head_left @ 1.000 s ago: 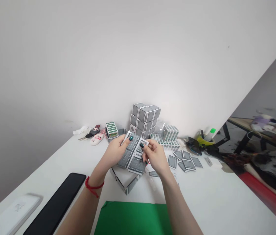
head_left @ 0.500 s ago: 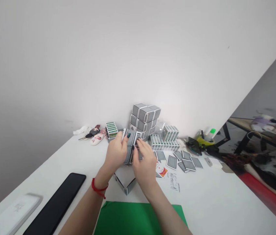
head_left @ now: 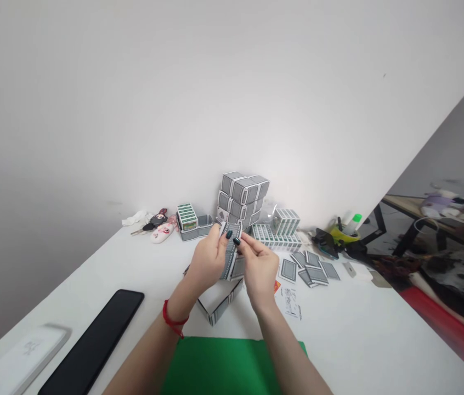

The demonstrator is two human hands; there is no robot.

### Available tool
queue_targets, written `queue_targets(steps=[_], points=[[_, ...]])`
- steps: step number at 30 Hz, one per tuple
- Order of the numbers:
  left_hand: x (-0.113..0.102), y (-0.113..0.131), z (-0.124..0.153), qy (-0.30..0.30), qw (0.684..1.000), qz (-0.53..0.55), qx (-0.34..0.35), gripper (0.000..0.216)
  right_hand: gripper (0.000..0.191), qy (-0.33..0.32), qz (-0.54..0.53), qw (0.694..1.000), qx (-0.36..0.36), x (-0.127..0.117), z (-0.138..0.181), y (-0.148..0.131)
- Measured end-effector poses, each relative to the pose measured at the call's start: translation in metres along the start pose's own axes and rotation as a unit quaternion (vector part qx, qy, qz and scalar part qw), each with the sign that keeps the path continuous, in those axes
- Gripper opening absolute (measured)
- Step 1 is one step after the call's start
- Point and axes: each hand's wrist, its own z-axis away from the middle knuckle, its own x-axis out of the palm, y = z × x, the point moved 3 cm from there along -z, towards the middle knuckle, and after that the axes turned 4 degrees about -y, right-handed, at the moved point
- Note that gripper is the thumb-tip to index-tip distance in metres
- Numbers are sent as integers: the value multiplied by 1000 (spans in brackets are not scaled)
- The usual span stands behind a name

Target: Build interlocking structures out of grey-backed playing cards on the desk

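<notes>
With my left hand (head_left: 209,258) I have the card panel (head_left: 231,262) pinched, thumb flat on its grey patterned face and the fingers tucked behind, out of my sight. My right hand (head_left: 261,269) has its thumb and fingertips pressed together at the panel's right edge, the two thumbs nearly meeting across the upper part. The piece itself is up off the table, tilted towards me, partly hidden by both hands. As I judge it, this is fine work along an edge, so I want the left hand to do nothing but steady, firm enough to stop a slip and light enough not to crease the card, while the right works in small moves close to the fold. Pulling sideways could open the joins between cards; even pressure along the edge seems safer. Just below and nearer sits an open box (head_left: 224,308) with a pale inside, and I would rather my wrists stay clear of its walls. Beyond the hands, towards the wall, the stack of card boxes (head_left: 242,192) stands close behind the panel, so I should avoid pushing far. To the right lie loose cards (head_left: 316,275), well apart from my fingers; nearest me is a green sheet (head_left: 227,365).
</notes>
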Motion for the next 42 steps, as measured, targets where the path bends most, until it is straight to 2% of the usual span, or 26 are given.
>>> queue_targets(steps=[3, 9, 15, 18, 22, 25, 27, 32, 35, 39, 42], points=[[0, 0, 0, -19, 1000, -15, -11, 21, 27, -7, -25, 1000, 15, -2, -5, 2], [-1, -1, -1, -10, 999, -41, -12, 23, 20, -35, -78, 995, 45, -1, -8, 5], [-2, -2, -1, -10, 999, -47, -14, 23, 21, -57, -5, 998, -13, -2, -9, 0], [-5, -3, -2, -12, 1000, -12, -13, 24, 24, -136, -2, 991, -18, -1, -11, -5], [-7, -4, -1, -37, 998, 36, -25, 24, 32, -284, -53, 957, 34, -2, -13, -12], [-7, -2, 0, -52, 996, 59, -32, 22, 48, -328, -92, 937, 81, -9, -16, -13], [-8, 0, 1, -55, 996, 68, -30, 22, 52, -315, -86, 942, 81, -14, -20, -12], [-11, 0, -1, -44, 997, 67, -22, 23, 38, -233, -16, 972, 38, -21, -29, -7], [-12, -4, -2, -38, 997, 68, -26, 22, 39, -205, 8, 978, 34, -20, -30, -7], [-12, -11, -3, -50, 993, 98, -52, 23, 41, -185, -2, 982, 34, -18, -28, -6], [-11, -15, -3, -52, 987, 145, -52, 23, 40, -196, -19, 979, 46, -16, -28, -3]])
